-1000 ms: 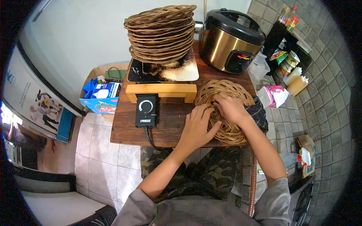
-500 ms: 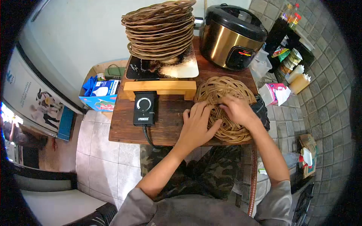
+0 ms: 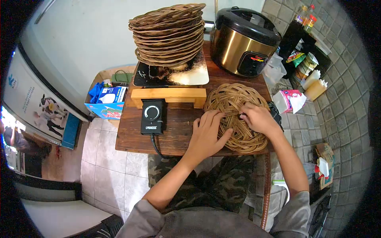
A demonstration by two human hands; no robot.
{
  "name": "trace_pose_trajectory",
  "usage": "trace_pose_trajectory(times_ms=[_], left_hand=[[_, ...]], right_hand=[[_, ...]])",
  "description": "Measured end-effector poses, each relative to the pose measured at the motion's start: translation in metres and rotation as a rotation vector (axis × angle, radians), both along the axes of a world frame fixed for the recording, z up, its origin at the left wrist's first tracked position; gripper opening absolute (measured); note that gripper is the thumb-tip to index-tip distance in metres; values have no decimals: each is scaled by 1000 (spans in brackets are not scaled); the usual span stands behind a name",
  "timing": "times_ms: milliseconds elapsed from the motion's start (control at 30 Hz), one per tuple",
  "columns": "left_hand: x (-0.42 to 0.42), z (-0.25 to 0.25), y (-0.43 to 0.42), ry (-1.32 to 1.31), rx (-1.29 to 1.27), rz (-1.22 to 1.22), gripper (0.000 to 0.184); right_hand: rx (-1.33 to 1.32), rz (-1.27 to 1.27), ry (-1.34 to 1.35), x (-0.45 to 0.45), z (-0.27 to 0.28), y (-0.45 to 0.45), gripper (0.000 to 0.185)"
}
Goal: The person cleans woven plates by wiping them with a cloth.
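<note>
The table (image 3: 178, 139) is bearing a wicker stack (image 3: 168, 37), a cooker (image 3: 234, 49) and, at its near right, a plate (image 3: 238, 92). The left hand (image 3: 207, 133) is resting splayed on its left rim; the right hand (image 3: 260, 119) is pinching a dark bit (image 3: 241, 116) over its middle.

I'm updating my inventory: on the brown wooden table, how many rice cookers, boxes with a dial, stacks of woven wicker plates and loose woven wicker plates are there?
Gold-and-black rounded rice cooker: 1
Black box with a dial: 1
Tall brown stack of round woven wicker plates: 1
Loose round brown woven wicker plate: 1
Total: 4
</note>
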State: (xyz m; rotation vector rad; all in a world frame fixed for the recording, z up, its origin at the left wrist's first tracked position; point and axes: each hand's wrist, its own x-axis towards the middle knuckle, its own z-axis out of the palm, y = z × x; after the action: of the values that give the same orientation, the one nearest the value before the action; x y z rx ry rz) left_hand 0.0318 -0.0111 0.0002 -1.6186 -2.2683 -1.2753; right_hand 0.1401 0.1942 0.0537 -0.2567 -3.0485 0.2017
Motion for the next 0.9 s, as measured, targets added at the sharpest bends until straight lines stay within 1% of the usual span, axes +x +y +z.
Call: trace_pose_trajectory(times_ms=[67,167,233,333,400,467,500,533,600,733,800,900], left_hand=[[-1,0,0,-9,21,-11,52],[0,0,-1,-3,-6,-14,53],[-1,0,0,0,-4,-15,53],[-2,0,0,5,-3,-28,53],[-1,2,-1,-1,-5,-29,53],[-2,2,-2,-9,-9,-27,53],[-1,1,-2,-6,-5,-26,53],[-2,1,-2,-3,0,-25,53],[-2,1,-2,-8,-2,-27,53],[-2,3,0,7,-8,-33,53],[-2,3,0,7,-4,-39,53],[-2,2,0,10,5,-37,53]], right_hand=[[5,-6,10,-8,0,-6,17],[-8,54,59,-17,-15,-6,18],[-57,131,238,-26,-26,-15,19],[-112,179,229,-36,-25,-26,22],[-130,148,205,-35,-22,-25,23],[-126,79,255,-26,-17,-18,21],[-124,35,160,-22,-14,-7,18],[-130,26,189,-16,-11,0,17],[-176,-29,110,-5,-10,19,18],[-166,-59,93,-5,-11,20,17],[-166,9,162,-19,-17,12,17],[-185,31,184,-48,-25,-6,17]])
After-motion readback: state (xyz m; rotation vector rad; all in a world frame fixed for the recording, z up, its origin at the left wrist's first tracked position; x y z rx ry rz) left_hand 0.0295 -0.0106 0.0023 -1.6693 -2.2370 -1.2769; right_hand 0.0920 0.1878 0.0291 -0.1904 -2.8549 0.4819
